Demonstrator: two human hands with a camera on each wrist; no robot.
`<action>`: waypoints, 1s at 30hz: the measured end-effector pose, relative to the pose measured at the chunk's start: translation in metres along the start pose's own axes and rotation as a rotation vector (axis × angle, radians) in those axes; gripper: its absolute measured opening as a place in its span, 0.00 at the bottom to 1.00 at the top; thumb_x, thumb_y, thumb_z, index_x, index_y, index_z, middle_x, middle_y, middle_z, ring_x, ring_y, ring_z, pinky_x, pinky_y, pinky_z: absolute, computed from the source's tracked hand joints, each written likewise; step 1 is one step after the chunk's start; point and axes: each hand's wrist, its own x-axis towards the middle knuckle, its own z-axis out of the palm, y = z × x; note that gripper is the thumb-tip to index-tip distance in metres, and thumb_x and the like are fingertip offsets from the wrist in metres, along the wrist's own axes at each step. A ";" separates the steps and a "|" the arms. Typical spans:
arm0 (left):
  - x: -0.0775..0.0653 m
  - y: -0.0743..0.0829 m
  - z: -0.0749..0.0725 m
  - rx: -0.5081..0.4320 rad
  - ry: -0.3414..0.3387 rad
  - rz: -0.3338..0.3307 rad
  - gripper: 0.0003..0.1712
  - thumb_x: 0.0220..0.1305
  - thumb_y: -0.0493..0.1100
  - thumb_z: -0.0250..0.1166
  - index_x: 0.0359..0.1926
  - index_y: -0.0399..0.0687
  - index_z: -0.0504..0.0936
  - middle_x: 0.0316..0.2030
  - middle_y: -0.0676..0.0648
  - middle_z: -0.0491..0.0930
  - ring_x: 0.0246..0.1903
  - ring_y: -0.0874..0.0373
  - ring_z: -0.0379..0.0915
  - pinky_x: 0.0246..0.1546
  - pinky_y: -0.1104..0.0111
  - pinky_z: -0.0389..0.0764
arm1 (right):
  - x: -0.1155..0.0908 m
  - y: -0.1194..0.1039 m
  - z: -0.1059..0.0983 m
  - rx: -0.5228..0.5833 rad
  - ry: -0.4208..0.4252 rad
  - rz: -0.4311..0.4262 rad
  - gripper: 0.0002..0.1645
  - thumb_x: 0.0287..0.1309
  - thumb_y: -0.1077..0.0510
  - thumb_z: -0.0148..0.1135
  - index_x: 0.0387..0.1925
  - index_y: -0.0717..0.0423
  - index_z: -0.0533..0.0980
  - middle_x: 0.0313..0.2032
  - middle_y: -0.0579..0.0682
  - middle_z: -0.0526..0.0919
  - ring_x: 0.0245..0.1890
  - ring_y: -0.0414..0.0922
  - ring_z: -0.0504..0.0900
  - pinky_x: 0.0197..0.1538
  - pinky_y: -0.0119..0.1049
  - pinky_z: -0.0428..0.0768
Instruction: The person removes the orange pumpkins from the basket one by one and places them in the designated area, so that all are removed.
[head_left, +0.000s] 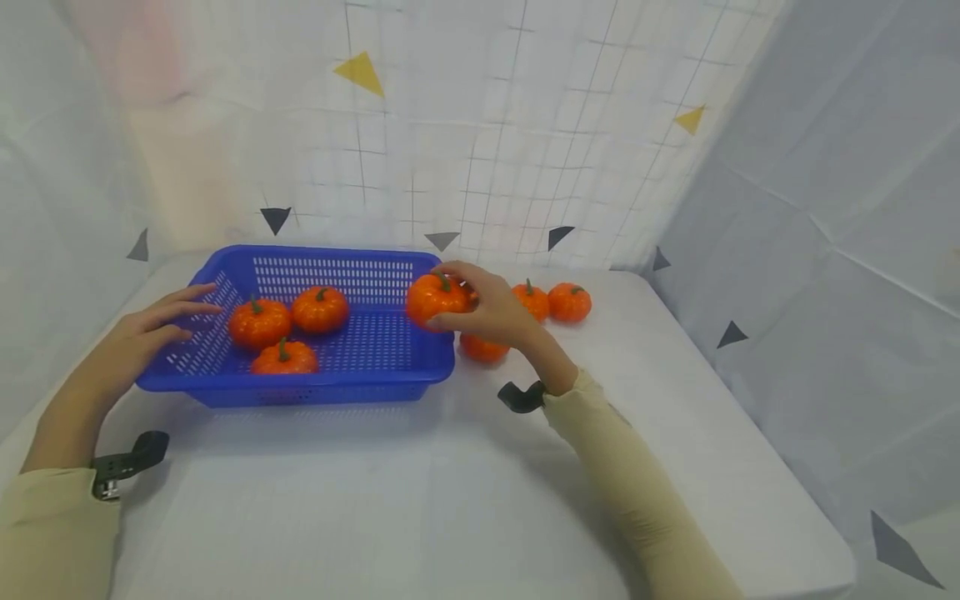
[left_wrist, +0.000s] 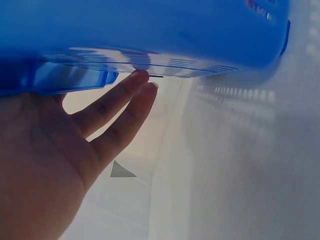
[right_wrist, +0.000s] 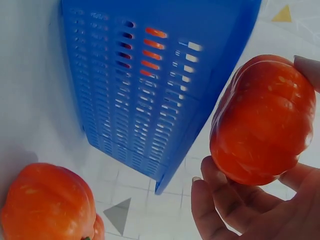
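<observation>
My right hand [head_left: 491, 307] grips a small orange pumpkin [head_left: 437, 300] with a green stem, held over the right rim of a blue plastic basket [head_left: 315, 381]. Thumb and fingers close round its sides in the right wrist view, where this pumpkin [right_wrist: 265, 120] is level with the basket's top edge. Inside the basket, toward its left half, lie three more pumpkins [head_left: 259, 324]. At the basket's left side is my left hand [head_left: 138, 342], its fingers extended along the rim and holding nothing. In the left wrist view those fingers [left_wrist: 117, 127] reach up beside the basket wall [left_wrist: 150, 35].
Several pumpkins sit on the white table [head_left: 465, 500] right of the basket, among them one pumpkin [head_left: 569, 302] farthest right and another [head_left: 483, 349] partly behind my right hand. A white sheet wall [head_left: 450, 125] with grid lines and coloured triangles stands behind the table.
</observation>
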 end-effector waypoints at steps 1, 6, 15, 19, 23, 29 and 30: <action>0.000 0.000 0.000 -0.002 -0.003 -0.004 0.26 0.81 0.35 0.46 0.72 0.52 0.76 0.81 0.53 0.52 0.80 0.43 0.34 0.69 0.28 0.35 | -0.001 0.001 -0.001 -0.001 0.003 0.007 0.44 0.54 0.40 0.76 0.71 0.42 0.72 0.59 0.44 0.78 0.55 0.45 0.75 0.55 0.44 0.81; 0.001 0.000 0.000 -0.004 -0.010 -0.030 0.25 0.82 0.37 0.46 0.72 0.50 0.75 0.81 0.49 0.51 0.80 0.44 0.33 0.68 0.26 0.35 | -0.005 0.003 -0.009 -0.003 0.018 0.014 0.43 0.54 0.40 0.76 0.70 0.42 0.73 0.57 0.43 0.79 0.54 0.46 0.76 0.54 0.45 0.81; 0.003 -0.001 0.000 0.006 -0.006 -0.034 0.24 0.82 0.38 0.47 0.73 0.44 0.73 0.81 0.49 0.52 0.80 0.57 0.36 0.72 0.31 0.37 | -0.018 0.011 -0.033 -0.005 0.000 0.050 0.41 0.53 0.38 0.76 0.68 0.39 0.74 0.54 0.43 0.79 0.53 0.47 0.75 0.50 0.47 0.82; 0.004 0.002 0.001 0.006 -0.012 -0.032 0.24 0.82 0.38 0.46 0.73 0.43 0.73 0.81 0.52 0.53 0.79 0.64 0.37 0.72 0.32 0.38 | -0.023 0.015 -0.049 -0.019 -0.034 0.051 0.39 0.53 0.41 0.76 0.66 0.41 0.75 0.53 0.46 0.80 0.51 0.49 0.77 0.50 0.46 0.83; 0.003 0.002 0.000 0.021 -0.015 -0.038 0.24 0.82 0.38 0.46 0.72 0.41 0.73 0.81 0.49 0.53 0.80 0.53 0.34 0.70 0.28 0.37 | -0.027 0.019 -0.063 -0.001 -0.099 0.074 0.37 0.55 0.45 0.77 0.66 0.42 0.75 0.54 0.49 0.80 0.51 0.50 0.79 0.50 0.47 0.84; 0.000 0.000 -0.001 0.031 -0.005 -0.034 0.24 0.82 0.38 0.46 0.72 0.44 0.74 0.81 0.49 0.52 0.80 0.60 0.36 0.71 0.31 0.38 | -0.031 0.029 -0.075 -0.005 -0.189 0.091 0.35 0.53 0.49 0.77 0.63 0.42 0.76 0.55 0.49 0.79 0.53 0.49 0.78 0.53 0.48 0.82; 0.000 -0.001 -0.001 0.034 -0.003 -0.030 0.24 0.82 0.39 0.46 0.72 0.44 0.74 0.81 0.51 0.52 0.78 0.65 0.37 0.72 0.32 0.38 | -0.032 0.031 -0.076 -0.010 -0.199 0.091 0.35 0.52 0.49 0.77 0.62 0.41 0.76 0.54 0.48 0.79 0.53 0.49 0.78 0.54 0.48 0.82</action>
